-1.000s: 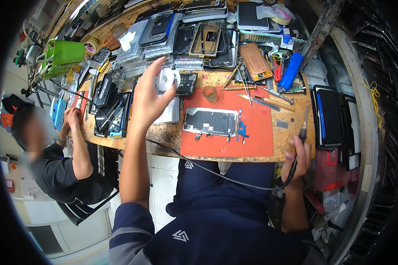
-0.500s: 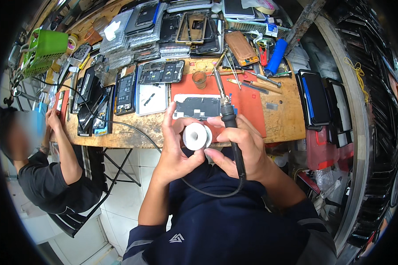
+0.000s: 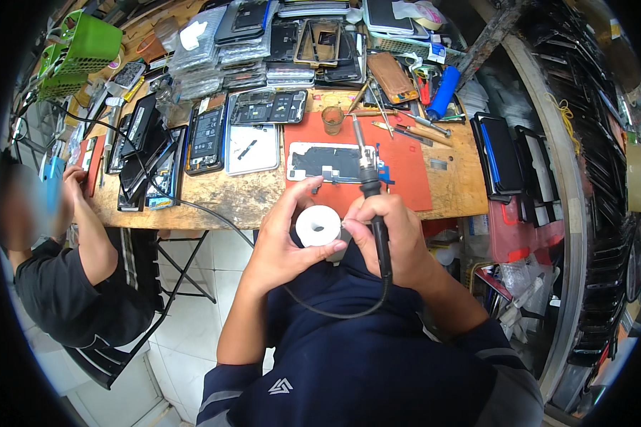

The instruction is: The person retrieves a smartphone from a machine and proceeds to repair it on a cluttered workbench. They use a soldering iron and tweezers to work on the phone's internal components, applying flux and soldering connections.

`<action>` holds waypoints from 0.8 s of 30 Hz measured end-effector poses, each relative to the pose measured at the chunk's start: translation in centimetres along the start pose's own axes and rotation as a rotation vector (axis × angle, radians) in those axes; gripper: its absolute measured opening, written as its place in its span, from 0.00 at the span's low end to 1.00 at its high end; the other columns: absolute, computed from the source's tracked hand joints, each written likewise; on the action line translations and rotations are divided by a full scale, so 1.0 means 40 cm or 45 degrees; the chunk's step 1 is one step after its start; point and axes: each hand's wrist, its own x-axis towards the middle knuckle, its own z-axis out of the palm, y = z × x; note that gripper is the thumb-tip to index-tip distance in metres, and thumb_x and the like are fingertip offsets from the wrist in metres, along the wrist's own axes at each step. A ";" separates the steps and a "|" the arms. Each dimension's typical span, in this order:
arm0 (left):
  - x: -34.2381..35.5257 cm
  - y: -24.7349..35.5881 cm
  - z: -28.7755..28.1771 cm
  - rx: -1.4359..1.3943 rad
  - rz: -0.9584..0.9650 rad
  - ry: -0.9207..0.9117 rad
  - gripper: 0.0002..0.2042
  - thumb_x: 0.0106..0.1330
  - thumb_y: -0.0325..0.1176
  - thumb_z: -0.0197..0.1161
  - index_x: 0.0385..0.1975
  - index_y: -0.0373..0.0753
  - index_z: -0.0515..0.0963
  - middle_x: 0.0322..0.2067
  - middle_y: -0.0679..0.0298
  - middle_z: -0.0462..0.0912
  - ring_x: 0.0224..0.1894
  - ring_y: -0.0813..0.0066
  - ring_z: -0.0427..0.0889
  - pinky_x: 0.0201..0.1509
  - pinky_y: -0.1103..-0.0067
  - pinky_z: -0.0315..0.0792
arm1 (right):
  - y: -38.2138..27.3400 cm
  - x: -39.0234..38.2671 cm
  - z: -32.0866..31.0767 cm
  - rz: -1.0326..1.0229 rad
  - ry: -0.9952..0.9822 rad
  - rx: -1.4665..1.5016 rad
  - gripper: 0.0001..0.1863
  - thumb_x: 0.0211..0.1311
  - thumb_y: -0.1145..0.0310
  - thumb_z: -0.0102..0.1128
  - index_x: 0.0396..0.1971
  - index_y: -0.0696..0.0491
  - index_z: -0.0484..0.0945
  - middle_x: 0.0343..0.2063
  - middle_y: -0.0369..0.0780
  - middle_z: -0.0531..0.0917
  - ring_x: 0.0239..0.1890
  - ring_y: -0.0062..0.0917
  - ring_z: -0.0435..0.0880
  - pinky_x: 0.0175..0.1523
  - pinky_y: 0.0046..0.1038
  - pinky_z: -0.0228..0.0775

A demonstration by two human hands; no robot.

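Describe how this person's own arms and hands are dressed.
Both hands, left hand and right hand, are bare: no gloves, rings or watch visible. Forearms are bare too. The dark navy sleeves are pushed up near the elbows, with grey bands at the cuffs.

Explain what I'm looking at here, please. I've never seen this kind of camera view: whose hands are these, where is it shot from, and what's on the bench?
This is one picture from a wide fisheye camera worn on a person's head, looking down, so straight edges bend near the rim. There is no machine, only two bare hands coming up from below. The left hand holds a small white spool close to the chest. The right hand grips a soldering iron, tip pointing away toward the bench, with its black cord looping down across the dark blue shirt. On the wooden bench lies a red mat with an opened phone on it, plus a small brown cup, hand tools and many phone parts. Another person sits at the left end.
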 end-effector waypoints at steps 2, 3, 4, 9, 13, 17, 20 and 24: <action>0.002 -0.020 -0.009 0.058 0.146 -0.036 0.46 0.51 0.36 0.89 0.72 0.39 0.72 0.43 0.61 0.84 0.49 0.68 0.84 0.56 0.72 0.77 | 0.002 -0.016 -0.004 0.106 -0.044 0.173 0.17 0.72 0.85 0.64 0.49 0.54 0.66 0.39 0.46 0.85 0.42 0.26 0.88 0.49 0.32 0.83; 0.003 -0.028 -0.013 0.090 0.222 -0.063 0.46 0.51 0.36 0.89 0.72 0.38 0.72 0.43 0.62 0.83 0.49 0.69 0.84 0.56 0.72 0.77 | 0.005 -0.024 -0.003 0.121 -0.045 0.243 0.17 0.72 0.85 0.64 0.50 0.54 0.66 0.41 0.46 0.85 0.43 0.26 0.88 0.50 0.31 0.82; 0.002 -0.034 -0.016 0.102 0.230 -0.099 0.45 0.52 0.36 0.88 0.72 0.38 0.72 0.43 0.61 0.84 0.50 0.70 0.84 0.56 0.73 0.77 | 0.007 -0.030 -0.003 0.124 -0.033 0.341 0.17 0.72 0.85 0.63 0.50 0.54 0.66 0.42 0.46 0.84 0.44 0.26 0.88 0.51 0.30 0.82; -0.017 -0.039 0.006 -0.453 -0.073 -0.165 0.44 0.59 0.33 0.85 0.75 0.36 0.66 0.50 0.60 0.83 0.53 0.73 0.83 0.60 0.75 0.76 | 0.015 -0.047 0.011 0.232 0.144 0.599 0.16 0.73 0.84 0.64 0.49 0.54 0.67 0.46 0.47 0.84 0.46 0.26 0.87 0.54 0.30 0.81; -0.027 -0.032 0.022 -0.686 -0.029 -0.189 0.49 0.66 0.28 0.79 0.82 0.37 0.52 0.53 0.58 0.82 0.56 0.72 0.82 0.63 0.72 0.75 | 0.012 -0.037 -0.004 0.271 0.295 0.298 0.14 0.71 0.81 0.69 0.48 0.56 0.72 0.44 0.44 0.87 0.45 0.26 0.90 0.51 0.29 0.83; -0.021 -0.026 0.033 -0.546 0.051 -0.221 0.52 0.66 0.23 0.74 0.84 0.37 0.43 0.53 0.56 0.82 0.57 0.68 0.82 0.66 0.69 0.75 | -0.005 -0.024 -0.024 0.385 0.124 0.332 0.14 0.70 0.79 0.71 0.48 0.57 0.76 0.45 0.44 0.89 0.46 0.28 0.91 0.51 0.31 0.83; -0.013 -0.019 0.040 -0.279 0.097 -0.252 0.54 0.60 0.20 0.71 0.85 0.36 0.41 0.54 0.54 0.81 0.58 0.64 0.82 0.67 0.67 0.74 | -0.010 -0.017 -0.028 0.268 -0.037 0.108 0.17 0.65 0.82 0.74 0.47 0.57 0.74 0.44 0.45 0.89 0.47 0.28 0.92 0.52 0.30 0.84; -0.017 -0.001 0.050 0.017 0.185 -0.279 0.56 0.55 0.19 0.66 0.85 0.39 0.40 0.57 0.50 0.78 0.59 0.61 0.81 0.67 0.68 0.74 | -0.017 -0.030 -0.036 0.366 -0.040 0.130 0.16 0.64 0.82 0.74 0.46 0.57 0.76 0.39 0.42 0.88 0.43 0.25 0.92 0.48 0.29 0.84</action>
